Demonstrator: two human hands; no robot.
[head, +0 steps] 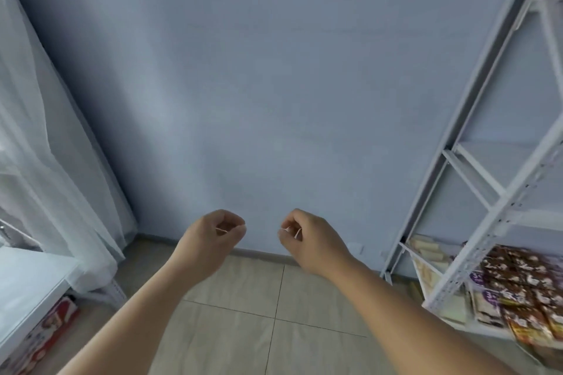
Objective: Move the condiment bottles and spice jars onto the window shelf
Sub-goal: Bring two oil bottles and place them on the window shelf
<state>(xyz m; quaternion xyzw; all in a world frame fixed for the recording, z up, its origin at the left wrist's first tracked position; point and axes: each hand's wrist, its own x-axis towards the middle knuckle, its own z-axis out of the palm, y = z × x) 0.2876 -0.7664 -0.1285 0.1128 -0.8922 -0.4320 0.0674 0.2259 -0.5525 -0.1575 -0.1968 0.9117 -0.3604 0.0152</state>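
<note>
No condiment bottle or spice jar is in view. My left hand (pixel 217 234) and my right hand (pixel 304 236) are both stretched out in front of me at about the same height, a short gap between them, over the tiled floor and before a plain blue wall. The fingers of each hand are loosely curled and neither holds anything. A white shelf surface (pixel 27 280) shows at the lower left, beside a sheer white curtain (pixel 45 161).
A white metal rack (pixel 487 192) stands at the right, its low shelf filled with several snack packets (pixel 518 283). A red and white box (pixel 45 332) lies on the floor under the white surface at the left. Beige floor tiles (pixel 243 313) lie below my arms.
</note>
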